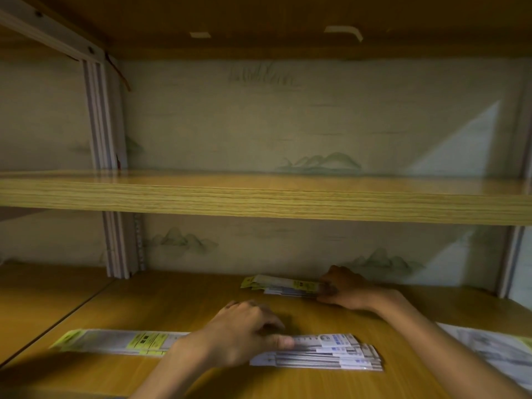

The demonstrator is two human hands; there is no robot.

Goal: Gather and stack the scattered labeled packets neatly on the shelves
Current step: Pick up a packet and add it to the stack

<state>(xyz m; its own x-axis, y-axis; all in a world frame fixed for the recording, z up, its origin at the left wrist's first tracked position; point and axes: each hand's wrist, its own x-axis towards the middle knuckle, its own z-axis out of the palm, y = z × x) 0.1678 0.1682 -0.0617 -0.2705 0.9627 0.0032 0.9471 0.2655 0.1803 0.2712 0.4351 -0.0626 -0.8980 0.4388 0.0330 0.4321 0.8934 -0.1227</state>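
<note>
A long stack of flat white packets (331,355) with yellow labels lies across the front of the lower wooden shelf (172,300). My left hand (244,332) rests on its middle, fingers curled over the far edge and thumb pressing the top packet. Further back near the wall, a smaller bundle of packets (282,285) lies slightly fanned. My right hand (342,287) grips that bundle's right end. A further packet (495,349) lies at the shelf's right edge, partly behind my right forearm.
The upper wooden shelf (259,200) spans the view above my hands. A white metal upright (115,243) stands at the left, with another at the right edge (509,260). A wall with faint green mountain drawings closes the back.
</note>
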